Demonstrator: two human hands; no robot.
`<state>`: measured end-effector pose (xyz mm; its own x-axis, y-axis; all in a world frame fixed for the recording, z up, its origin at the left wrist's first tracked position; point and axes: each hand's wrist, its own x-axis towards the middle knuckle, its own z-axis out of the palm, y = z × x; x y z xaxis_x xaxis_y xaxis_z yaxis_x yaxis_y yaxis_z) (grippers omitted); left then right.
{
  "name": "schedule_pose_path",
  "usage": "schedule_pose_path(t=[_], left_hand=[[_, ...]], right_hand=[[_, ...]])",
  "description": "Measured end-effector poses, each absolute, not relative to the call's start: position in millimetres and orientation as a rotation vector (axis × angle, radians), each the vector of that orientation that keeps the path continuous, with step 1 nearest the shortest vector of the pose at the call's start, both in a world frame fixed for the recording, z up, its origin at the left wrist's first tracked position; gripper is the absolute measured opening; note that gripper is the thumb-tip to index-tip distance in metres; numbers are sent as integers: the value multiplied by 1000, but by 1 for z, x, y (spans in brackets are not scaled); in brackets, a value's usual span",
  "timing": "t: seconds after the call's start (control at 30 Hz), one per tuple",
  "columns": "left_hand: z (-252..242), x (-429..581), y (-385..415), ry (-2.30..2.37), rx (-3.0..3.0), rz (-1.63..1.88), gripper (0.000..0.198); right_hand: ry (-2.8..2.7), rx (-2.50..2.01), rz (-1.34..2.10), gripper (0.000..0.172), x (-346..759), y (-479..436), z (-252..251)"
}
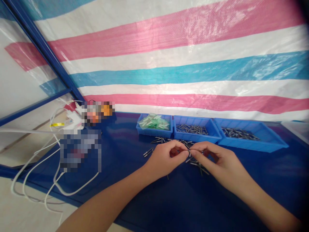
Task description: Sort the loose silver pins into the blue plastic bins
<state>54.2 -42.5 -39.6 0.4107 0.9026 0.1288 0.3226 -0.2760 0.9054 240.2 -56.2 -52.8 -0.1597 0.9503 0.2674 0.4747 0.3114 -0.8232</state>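
My left hand (167, 156) and my right hand (217, 161) meet fingertip to fingertip above the table. Both are closed in a pinch, with a thin dark metal pin (189, 150) between them, mostly hidden by the fingers. Under and behind the hands lies a loose scatter of thin metal pins (199, 165), some with brighter silver ends. To the left of my left hand, a few more pins (148, 152) lie side by side on the blue tabletop (154, 199).
Three blue bins stand in a row behind my hands: a left bin (154, 132) with green-and-white pieces, a middle bin (196, 138) and a right bin (272, 141), both with metal pins. White cables (72, 193) hang at left beside blurred items. A striped sheet (169, 77) forms the back.
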Motion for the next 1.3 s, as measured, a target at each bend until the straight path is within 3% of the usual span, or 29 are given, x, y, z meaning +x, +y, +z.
schedule_pose_path(t=[0.3,0.83,1.0,1.1,1.3], left_hand=[[-37,56,-43,979,1837,817,24],[-44,56,-41,1054,1847,999,16],[-40,53,-41,1090,1928,951,26],[-35,47,-40,1138,2169,798,36],[-36,35,-36,1300,2717,325,28]], right_hand=[[-1468,-1236,894,19,235,-55,-52],[-1734,-1202,814,19,242,-55,-53],[-1855,-1236,762,21,244,-52,-53],[-1747,-1338,540,24,261,-45,-50],[-1549,-1964,-207,23,326,-20,-42]])
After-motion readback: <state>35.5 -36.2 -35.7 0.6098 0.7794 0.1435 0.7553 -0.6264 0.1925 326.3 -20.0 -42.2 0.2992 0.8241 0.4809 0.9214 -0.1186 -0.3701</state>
